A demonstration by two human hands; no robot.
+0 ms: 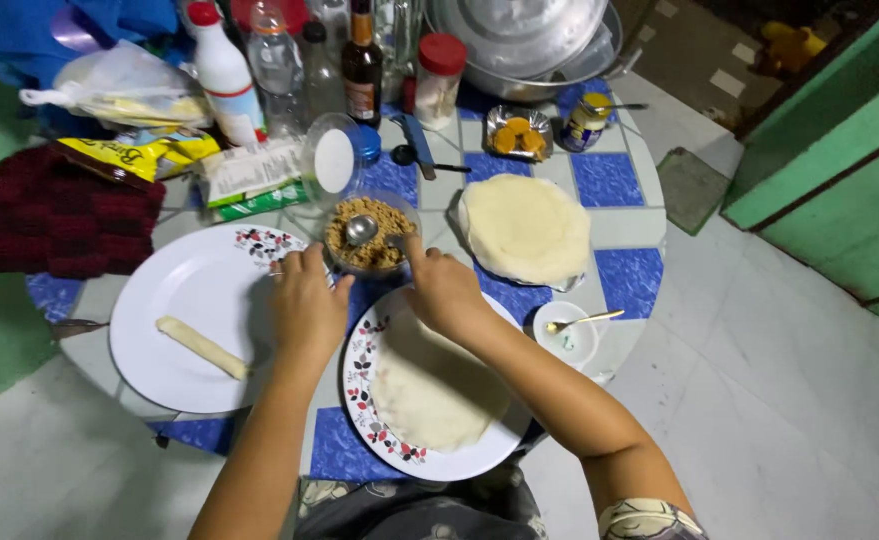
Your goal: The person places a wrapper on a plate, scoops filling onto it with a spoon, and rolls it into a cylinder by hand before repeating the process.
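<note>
Near the table's (619, 228) middle stands a clear tub (371, 236) of brown crumbs. Both hands flank it: left hand (306, 305) cups its left wall, right hand (443, 290) pinches the spoon (363, 229), handle pointing right toward those fingers.

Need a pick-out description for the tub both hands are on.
Start at the round blue-and-white tiled table. Between the two white floral-rimmed plates' far edges sits a clear round plastic tub, flanked by left hand and right hand. Only it holds brown crumbs and a metal spoon.
</note>
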